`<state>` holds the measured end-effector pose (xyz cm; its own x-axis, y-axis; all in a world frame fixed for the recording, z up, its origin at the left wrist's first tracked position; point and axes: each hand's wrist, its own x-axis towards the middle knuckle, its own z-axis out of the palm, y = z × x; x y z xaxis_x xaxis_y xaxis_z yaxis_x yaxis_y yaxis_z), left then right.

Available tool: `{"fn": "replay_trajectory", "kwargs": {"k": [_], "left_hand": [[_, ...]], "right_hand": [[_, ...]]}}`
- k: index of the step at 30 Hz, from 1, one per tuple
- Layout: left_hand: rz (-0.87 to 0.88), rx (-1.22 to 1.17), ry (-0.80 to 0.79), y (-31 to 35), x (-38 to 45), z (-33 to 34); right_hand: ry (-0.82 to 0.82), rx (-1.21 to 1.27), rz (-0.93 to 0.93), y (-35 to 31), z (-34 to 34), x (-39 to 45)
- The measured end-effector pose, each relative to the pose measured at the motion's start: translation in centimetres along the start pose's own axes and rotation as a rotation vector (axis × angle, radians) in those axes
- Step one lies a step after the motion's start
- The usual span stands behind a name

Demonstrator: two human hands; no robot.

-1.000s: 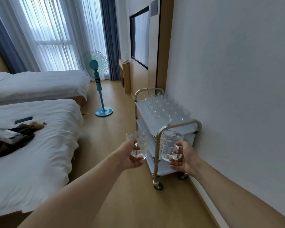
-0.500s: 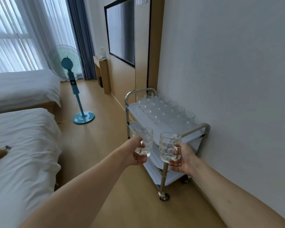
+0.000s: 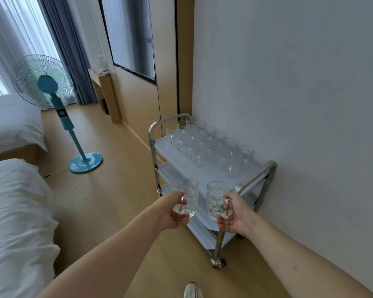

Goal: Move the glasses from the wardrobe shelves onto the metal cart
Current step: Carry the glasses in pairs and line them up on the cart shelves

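Note:
I hold one clear dimpled glass mug in each hand, both upright, in front of the near end of the metal cart (image 3: 269,166). My left hand (image 3: 170,211) grips the left glass mug (image 3: 187,196) by its handle. My right hand (image 3: 235,216) grips the right glass mug (image 3: 215,198) the same way. The cart stands against the white wall with three white shelves and chrome rails. Several glass mugs (image 3: 207,145) stand in rows on its top shelf, along the wall side. The wardrobe is out of view.
A teal standing fan (image 3: 52,100) stands on the wooden floor to the left. Two white beds (image 3: 15,214) line the left side. A wall-mounted screen (image 3: 134,35) and wooden panels are beyond the cart. A shoe tip (image 3: 192,291) shows at the bottom edge.
I have walked closer to the cart and my view has swung right and down. Both hands still carry their mugs, now level with the cart's near end.

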<state>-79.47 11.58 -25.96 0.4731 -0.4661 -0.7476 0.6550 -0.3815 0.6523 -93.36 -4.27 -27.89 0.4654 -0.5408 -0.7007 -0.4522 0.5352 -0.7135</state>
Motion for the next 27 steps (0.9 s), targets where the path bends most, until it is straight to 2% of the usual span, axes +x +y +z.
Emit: {"fn": "replay_trajectory", "kwargs": {"k": [15, 27], "left_hand": [[-0.11, 0.166, 0.03, 11.0, 16.8, 2.4], [-0.231, 0.151, -0.006, 13.8, 26.1, 3.8]], "right_hand": [[0.055, 0.22, 0.178, -8.4, 3.3, 17.8], [0.092, 0.261, 0.208, -10.1, 2.3, 25.3]]}}
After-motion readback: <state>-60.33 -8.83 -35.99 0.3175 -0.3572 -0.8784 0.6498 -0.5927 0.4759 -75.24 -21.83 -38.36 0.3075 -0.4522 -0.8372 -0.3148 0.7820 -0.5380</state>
